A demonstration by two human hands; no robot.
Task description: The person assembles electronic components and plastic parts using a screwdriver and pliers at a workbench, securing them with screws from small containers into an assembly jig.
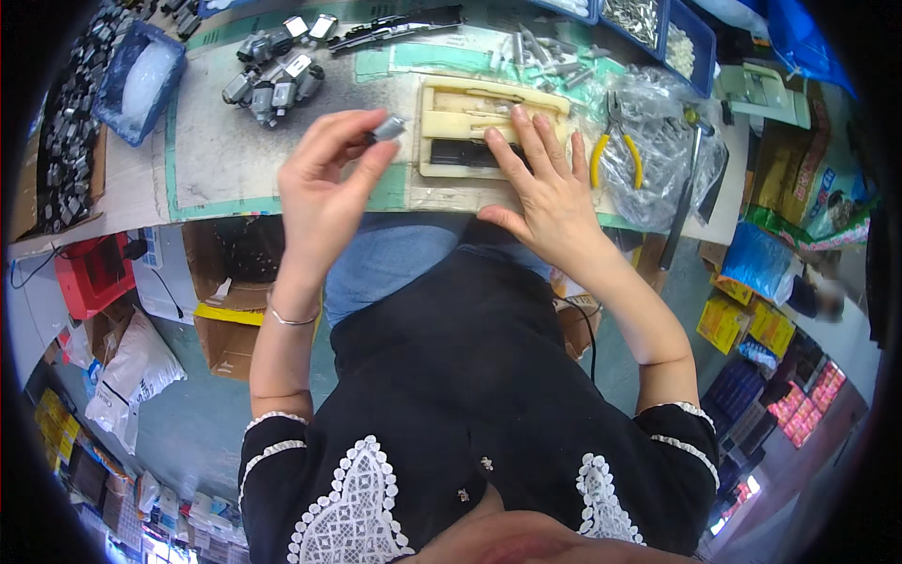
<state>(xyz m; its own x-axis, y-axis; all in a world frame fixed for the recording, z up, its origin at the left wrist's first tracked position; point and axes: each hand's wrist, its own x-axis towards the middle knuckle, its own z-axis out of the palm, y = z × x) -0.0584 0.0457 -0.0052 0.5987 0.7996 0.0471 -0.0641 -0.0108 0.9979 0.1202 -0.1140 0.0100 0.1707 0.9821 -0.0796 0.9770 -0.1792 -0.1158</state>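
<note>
Between the thumb and fingers of my left hand (329, 174) is a small grey metal part (387, 128), shaped like a short cylinder, held just above the table. My right hand (545, 179) lies with its fingers spread over a cream plastic tray (430, 99). Inside that tray a black block (460, 153) sits along the near side, partly under my fingers, and thin pieces lie in the slot farther back. A cluster of similar small metal parts (277, 89) rests on the table beyond my left hand.
Yellow-handled pliers (615, 160) and a dark rod-like tool (684, 193) lie on a clear plastic bag (658, 117) at the right. Grey cylinders (545, 56) are scattered behind the tray. Blue bins (691, 47) stand at the back right; another blue bin (117, 108) stands left.
</note>
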